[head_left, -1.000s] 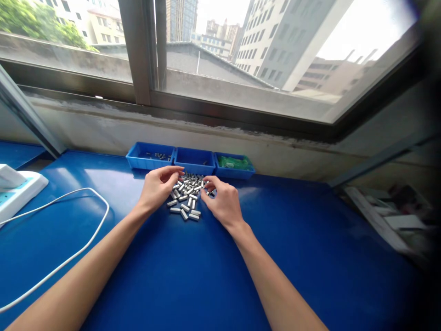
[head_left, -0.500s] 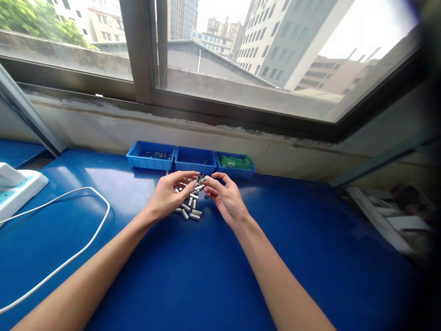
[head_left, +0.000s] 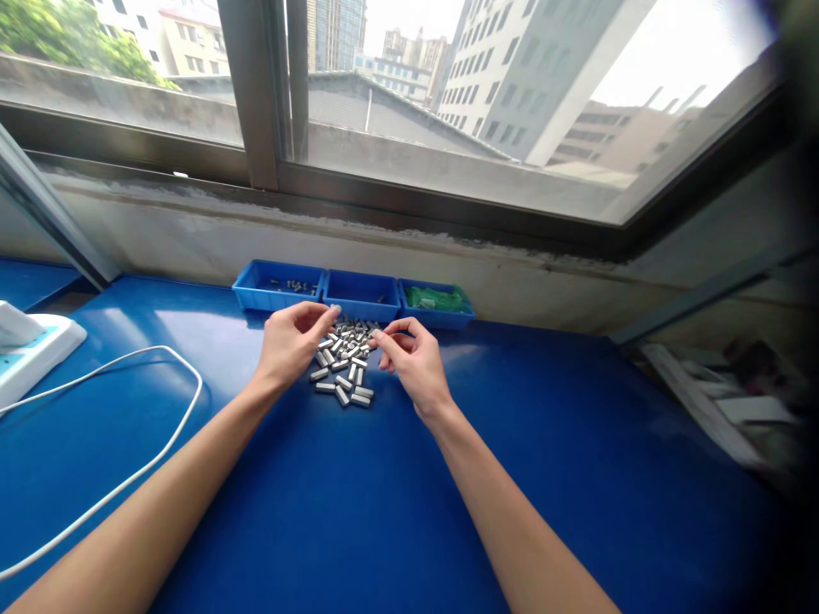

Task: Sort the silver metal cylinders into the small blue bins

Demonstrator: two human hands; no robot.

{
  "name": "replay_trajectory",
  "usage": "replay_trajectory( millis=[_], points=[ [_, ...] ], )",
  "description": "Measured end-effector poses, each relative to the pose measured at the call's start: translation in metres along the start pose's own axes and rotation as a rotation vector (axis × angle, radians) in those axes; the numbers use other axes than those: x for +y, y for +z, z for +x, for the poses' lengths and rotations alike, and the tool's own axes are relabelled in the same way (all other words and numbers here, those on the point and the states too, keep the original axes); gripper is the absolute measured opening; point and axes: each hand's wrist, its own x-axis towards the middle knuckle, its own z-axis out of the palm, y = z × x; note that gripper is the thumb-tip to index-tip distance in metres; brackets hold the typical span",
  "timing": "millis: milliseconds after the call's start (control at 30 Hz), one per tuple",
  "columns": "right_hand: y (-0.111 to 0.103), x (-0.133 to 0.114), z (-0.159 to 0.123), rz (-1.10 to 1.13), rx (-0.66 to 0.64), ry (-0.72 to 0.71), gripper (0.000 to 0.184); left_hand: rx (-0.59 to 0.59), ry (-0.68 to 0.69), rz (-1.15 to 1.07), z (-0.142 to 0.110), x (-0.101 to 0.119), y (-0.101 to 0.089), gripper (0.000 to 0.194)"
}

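A loose pile of short silver metal pieces (head_left: 342, 383), which look like hex standoffs, lies on the blue table between my hands. My left hand (head_left: 291, 339) is at the pile's upper left, thumb and index fingertips pinched together near the front of the middle bin. Whatever small thing sits in that pinch is too small to name. On the pile's right side, my right hand (head_left: 415, 358) has its thumb and index finger closed in a pinch, the other fingers curled. What it grips, if anything, cannot be made out.
Three blue bins stand against the wall: the left bin (head_left: 264, 298) with small metal parts, the middle bin (head_left: 358, 309) with a few, the right bin (head_left: 441, 320) with green plastic bags. A white cable (head_left: 185, 426) and power strip (head_left: 44, 345) lie left. A window frame (head_left: 448, 203) rises behind.
My left hand has moved left, away from the pile, uncovering more metal pieces, and its fingers have closed to a pinch. The right hand's fingertips have also come together, nearly in place.
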Motion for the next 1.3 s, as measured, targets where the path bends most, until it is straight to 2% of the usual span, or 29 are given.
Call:
replay_trajectory(
  millis=[133,233,333,533,667,867,1067,1200,1300],
  points=[
    [-0.007,-0.001,-0.001,-0.523,0.040,-0.270,0.013,0.241,-0.169,-0.200,0.021,-0.012,-0.015,0.044],
    [-0.010,0.001,-0.001,-0.703,-0.003,-0.355,0.009,0.317,-0.252,-0.311,0.030,-0.016,-0.022,0.044],
    [-0.011,0.006,-0.001,-0.798,-0.052,-0.403,0.010,0.297,-0.259,-0.337,0.030,-0.016,-0.022,0.043],
    [-0.013,0.011,0.000,-0.899,-0.174,-0.423,0.015,0.162,-0.202,-0.279,0.022,-0.013,-0.014,0.044],
    [-0.013,0.011,0.000,-0.936,-0.189,-0.437,0.015,0.114,-0.209,-0.270,0.021,-0.013,-0.012,0.049],
    [-0.010,0.013,0.000,-0.941,-0.222,-0.465,0.016,0.014,-0.151,-0.161,0.012,-0.012,-0.009,0.048],
    [-0.011,0.014,0.001,-0.836,-0.184,-0.414,0.011,-0.209,-0.009,0.020,-0.005,0.001,0.002,0.035],
    [-0.009,0.010,0.003,-0.524,-0.066,-0.284,0.010,-0.259,0.027,0.032,-0.010,0.005,0.007,0.032],
    [-0.009,0.008,0.006,-0.204,-0.038,-0.134,0.019,-0.268,0.016,0.014,-0.011,0.004,0.007,0.033]
  ],
)
